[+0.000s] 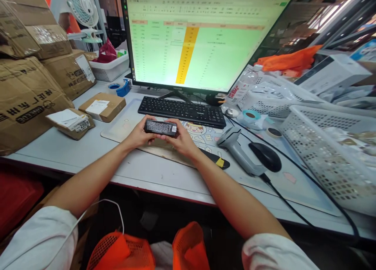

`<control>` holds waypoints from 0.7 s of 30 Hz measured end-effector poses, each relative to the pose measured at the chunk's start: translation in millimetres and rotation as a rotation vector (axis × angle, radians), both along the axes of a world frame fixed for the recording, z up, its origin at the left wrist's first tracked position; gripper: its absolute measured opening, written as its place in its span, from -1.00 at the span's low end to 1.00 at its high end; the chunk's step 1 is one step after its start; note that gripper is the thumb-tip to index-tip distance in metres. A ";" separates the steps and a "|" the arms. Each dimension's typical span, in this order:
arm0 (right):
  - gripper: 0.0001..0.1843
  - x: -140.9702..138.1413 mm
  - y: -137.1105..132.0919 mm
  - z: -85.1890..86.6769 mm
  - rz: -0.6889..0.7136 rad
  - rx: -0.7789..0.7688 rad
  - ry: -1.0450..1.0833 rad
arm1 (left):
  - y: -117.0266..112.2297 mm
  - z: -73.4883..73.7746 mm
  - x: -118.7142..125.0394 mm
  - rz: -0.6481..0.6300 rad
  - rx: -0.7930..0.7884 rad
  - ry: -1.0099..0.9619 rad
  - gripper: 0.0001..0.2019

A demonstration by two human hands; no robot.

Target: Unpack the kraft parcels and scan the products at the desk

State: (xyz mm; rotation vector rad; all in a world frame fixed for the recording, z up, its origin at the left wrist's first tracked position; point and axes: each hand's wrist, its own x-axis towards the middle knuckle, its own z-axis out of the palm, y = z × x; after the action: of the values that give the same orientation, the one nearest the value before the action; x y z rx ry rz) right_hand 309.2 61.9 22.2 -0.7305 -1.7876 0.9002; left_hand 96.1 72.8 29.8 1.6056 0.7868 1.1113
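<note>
A small black box (160, 127) with fine white print and a pale label at its right end is held above the front of the desk mat. My left hand (140, 133) grips its left end, and my right hand (182, 137) grips its right end. Both hands have their fingers closed round it, with the fingertips nearly meeting below. Just behind the box lies a black keyboard (182, 111). A dark cutter-like tool with a yellow part (220, 162) lies partly hidden beneath my right forearm.
A grey barcode scanner (242, 152) and a black mouse (266, 156) lie to the right, with cables. White baskets (331, 156) stand farther right. On the left are stacked cartons (26, 101), a flat brown box (102, 106) and a small parcel (72, 123). A monitor (202, 42) stands behind.
</note>
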 end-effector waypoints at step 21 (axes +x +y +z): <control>-0.32 0.6 -0.2 8.0 -0.132 0.153 -0.130 | -4.5 8.4 -9.3 0.069 0.473 0.481 -0.54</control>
State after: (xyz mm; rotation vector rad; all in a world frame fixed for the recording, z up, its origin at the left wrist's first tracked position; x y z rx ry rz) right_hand 309.8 61.7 30.2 -0.8125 -1.8752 0.6333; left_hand 86.8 68.3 38.2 2.3137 0.9376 1.0178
